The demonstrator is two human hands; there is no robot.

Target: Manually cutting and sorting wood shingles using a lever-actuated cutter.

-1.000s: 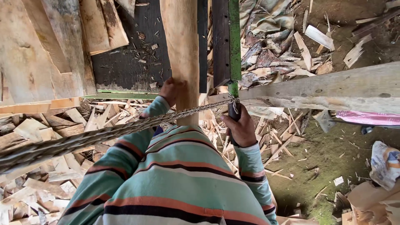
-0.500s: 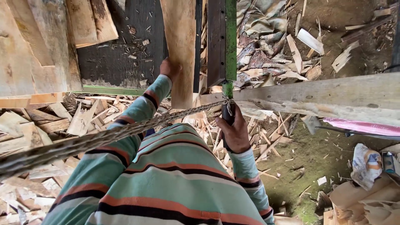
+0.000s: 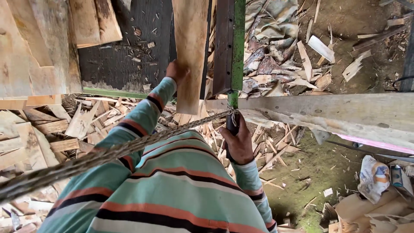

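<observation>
The pale wooden plank (image 3: 190, 51) runs lengthwise straight away from the person, beside the green-edged blade arm (image 3: 230, 47). The left hand (image 3: 177, 71) presses its near left edge — fingers mostly hidden. The right hand (image 3: 238, 142) is wrapped tight round the dark handle (image 3: 231, 125) just below, rope (image 3: 129, 149) tied there.

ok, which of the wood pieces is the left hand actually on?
The upright pale plank at centre; the left hand grips its edge. The other boards lie flat or scattered, untouched.
</observation>
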